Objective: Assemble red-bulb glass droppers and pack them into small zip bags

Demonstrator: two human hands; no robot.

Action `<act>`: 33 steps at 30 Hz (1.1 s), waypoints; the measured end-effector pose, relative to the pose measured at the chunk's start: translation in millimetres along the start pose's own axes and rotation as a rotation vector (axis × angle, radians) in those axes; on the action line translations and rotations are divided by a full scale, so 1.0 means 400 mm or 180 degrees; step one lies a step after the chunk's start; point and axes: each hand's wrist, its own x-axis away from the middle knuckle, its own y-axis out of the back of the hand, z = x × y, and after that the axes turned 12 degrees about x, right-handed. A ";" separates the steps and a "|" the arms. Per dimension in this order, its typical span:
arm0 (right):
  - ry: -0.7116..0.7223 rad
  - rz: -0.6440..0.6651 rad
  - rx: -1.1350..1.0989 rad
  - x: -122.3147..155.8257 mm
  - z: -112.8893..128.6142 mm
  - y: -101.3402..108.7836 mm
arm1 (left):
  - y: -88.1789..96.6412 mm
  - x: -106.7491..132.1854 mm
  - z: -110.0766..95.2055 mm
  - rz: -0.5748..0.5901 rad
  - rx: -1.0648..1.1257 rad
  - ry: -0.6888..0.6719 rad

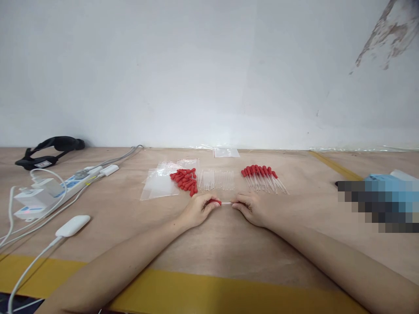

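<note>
My left hand (pixel 200 210) is closed on a red rubber dropper bulb (pixel 216 202). Across from it, my right hand (pixel 250 208) pinches a thin clear dropper tube (pixel 226 203), whose other end meets the bulb; how deep it sits inside cannot be seen. Behind my left hand lies a pile of loose red bulbs (pixel 186 179). A row of bare clear tubes (pixel 216 179) is laid out beside the pile. Beyond my right hand, several droppers with red bulbs on their tubes (pixel 260 174) lie fanned out side by side.
Clear plastic bags (pixel 160 183) lie under and beside the bulb pile. At left are a power strip (pixel 70 185) with chargers and cables, a white adapter (pixel 73 226) and a black headset strap (pixel 52 150). A blue item (pixel 386 179), partly pixelated, is at right. Yellow tape (pixel 183 285) marks the table's front edge.
</note>
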 end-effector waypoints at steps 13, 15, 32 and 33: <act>0.0100 0.0169 0.0675 -0.002 0.032 0.043 | -0.002 0.003 0.002 0.0104 -0.0047 0.0157; 0.0167 0.0246 0.0870 -0.004 0.037 0.047 | -0.001 0.003 0.001 0.0164 -0.0081 0.0124; 0.0042 0.0453 0.0699 -0.031 0.041 0.018 | 0.007 -0.008 0.022 -0.0025 -0.0339 -0.0053; 0.0029 0.0411 0.0684 -0.032 0.031 0.022 | 0.011 -0.008 0.026 -0.0079 -0.0341 -0.0038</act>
